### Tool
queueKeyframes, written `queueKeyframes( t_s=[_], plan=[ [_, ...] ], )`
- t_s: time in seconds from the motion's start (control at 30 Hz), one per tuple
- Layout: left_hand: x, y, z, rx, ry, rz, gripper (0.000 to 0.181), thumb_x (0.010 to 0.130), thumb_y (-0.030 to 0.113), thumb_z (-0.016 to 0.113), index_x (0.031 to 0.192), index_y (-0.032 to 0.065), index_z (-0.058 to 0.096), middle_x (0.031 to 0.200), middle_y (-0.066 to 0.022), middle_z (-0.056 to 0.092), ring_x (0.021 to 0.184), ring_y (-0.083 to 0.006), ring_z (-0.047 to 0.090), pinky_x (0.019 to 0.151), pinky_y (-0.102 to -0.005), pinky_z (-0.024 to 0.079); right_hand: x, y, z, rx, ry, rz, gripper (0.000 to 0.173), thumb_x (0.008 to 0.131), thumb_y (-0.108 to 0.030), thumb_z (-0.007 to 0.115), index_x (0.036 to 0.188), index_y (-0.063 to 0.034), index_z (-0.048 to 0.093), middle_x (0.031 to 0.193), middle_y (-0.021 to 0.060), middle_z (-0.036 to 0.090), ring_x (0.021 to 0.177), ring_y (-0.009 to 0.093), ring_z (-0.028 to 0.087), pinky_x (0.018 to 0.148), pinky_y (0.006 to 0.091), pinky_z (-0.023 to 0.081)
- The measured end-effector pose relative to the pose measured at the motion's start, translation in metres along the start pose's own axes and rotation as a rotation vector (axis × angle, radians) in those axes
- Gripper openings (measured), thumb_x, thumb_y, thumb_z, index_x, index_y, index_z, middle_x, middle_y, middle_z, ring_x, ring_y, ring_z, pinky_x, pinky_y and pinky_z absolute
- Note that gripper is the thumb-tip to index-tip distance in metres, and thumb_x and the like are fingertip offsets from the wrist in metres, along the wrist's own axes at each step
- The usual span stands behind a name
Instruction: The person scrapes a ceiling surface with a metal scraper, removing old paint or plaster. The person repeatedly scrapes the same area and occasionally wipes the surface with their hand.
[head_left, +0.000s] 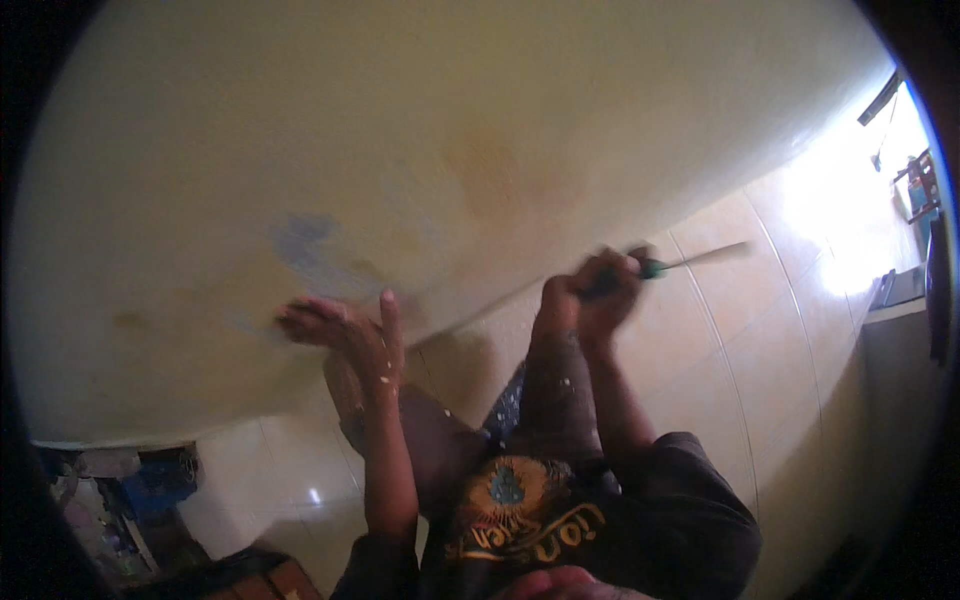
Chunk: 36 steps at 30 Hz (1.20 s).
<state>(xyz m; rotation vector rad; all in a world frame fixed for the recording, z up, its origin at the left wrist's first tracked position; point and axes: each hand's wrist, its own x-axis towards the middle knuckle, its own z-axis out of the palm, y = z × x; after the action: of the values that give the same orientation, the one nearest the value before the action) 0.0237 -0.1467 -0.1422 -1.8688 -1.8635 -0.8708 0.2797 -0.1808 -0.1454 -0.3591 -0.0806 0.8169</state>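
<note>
My right hand (611, 289) is closed around the green handle of a thin-bladed hand tool (709, 255), which looks like a putty knife or scraper. Its blade points to the right, over the floor tiles; motion blurs the hand. On the left, my left hand (349, 334) is spread with the thumb raised, holding nothing, in front of the painted wall (420, 97). Whether it touches the wall cannot be told. Pale flecks dot my left wrist. Greyish (304, 240) and brownish patches mark the wall above the hands.
Glossy floor tiles (697, 352) run along the wall's foot, beneath my bent legs. At the lower left are a brown wooden piece (262, 581) and assorted household items. A pale-topped ledge (896, 309) stands at the right, near a bright opening.
</note>
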Motion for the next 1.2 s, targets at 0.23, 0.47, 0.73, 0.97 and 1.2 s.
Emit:
queueKeyframes(
  t_s=[0.23, 0.47, 0.73, 0.97, 1.2],
  plan=[
    [0.01, 0.031, -0.089, -0.641, 0.048, -0.011, 0.084, 0.085, 0.06, 0.044, 0.135, -0.0064, 0.035, 0.12, -0.0288, 0.047, 0.111, -0.0357, 0.047, 0.094, -0.0529, 0.033, -0.103, 0.02, -0.11, -0.791, -0.065, 0.489, 0.009, 0.09, -0.009, 0.05, 0.086, -0.0022, 0.048, 0.065, 0.0053, 0.052, 0.053, 0.013, 0.052, 0.053, 0.0274, 0.047],
    [0.068, 0.07, -0.209, -2.035, -0.397, 0.437, 0.038, 0.088, 0.056, 0.046, 0.101, 0.0219, 0.057, 0.063, -0.0069, 0.059, 0.051, -0.019, 0.05, 0.07, -0.0369, 0.037, -0.095, -0.002, -0.126, -1.047, -0.247, 0.582, 0.005, 0.09, -0.009, 0.05, 0.09, -0.0041, 0.049, 0.07, 0.0014, 0.05, 0.059, 0.01, 0.05, 0.053, 0.0252, 0.043],
    [0.076, 0.067, -0.258, -2.324, -0.464, 0.584, 0.021, 0.096, 0.017, 0.046, 0.081, 0.0087, 0.059, 0.049, -0.0043, 0.046, 0.037, -0.0129, 0.041, 0.045, -0.0302, 0.033, -0.105, 0.016, -0.14, -1.036, -0.269, 0.505, 0.004, 0.091, -0.009, 0.052, 0.091, -0.0059, 0.05, 0.076, -0.0014, 0.05, 0.064, 0.008, 0.046, 0.055, 0.0216, 0.039],
    [0.069, 0.037, -0.266, -2.306, -0.566, 0.535, 0.044, 0.093, 0.017, 0.05, 0.051, 0.0065, 0.043, 0.048, -0.004, 0.045, 0.037, -0.0155, 0.041, 0.047, -0.031, 0.035, -0.11, 0.017, -0.118, -1.181, -0.271, 0.453, 0.003, 0.089, -0.007, 0.052, 0.09, -0.0043, 0.051, 0.074, -0.0024, 0.049, 0.062, 0.007, 0.045, 0.055, 0.0218, 0.038],
    [0.052, -0.018, -0.251, -2.335, -0.318, 0.597, 0.022, 0.093, 0.046, 0.044, 0.105, 0.0306, 0.054, 0.066, -0.0048, 0.057, 0.051, -0.0195, 0.049, 0.061, -0.0394, 0.041, -0.1, 0.02, -0.159, -1.264, -0.428, 0.44, 0.006, 0.088, -0.008, 0.054, 0.085, -0.003, 0.052, 0.07, -0.0017, 0.052, 0.064, 0.007, 0.048, 0.056, 0.0231, 0.039]
  ],
)
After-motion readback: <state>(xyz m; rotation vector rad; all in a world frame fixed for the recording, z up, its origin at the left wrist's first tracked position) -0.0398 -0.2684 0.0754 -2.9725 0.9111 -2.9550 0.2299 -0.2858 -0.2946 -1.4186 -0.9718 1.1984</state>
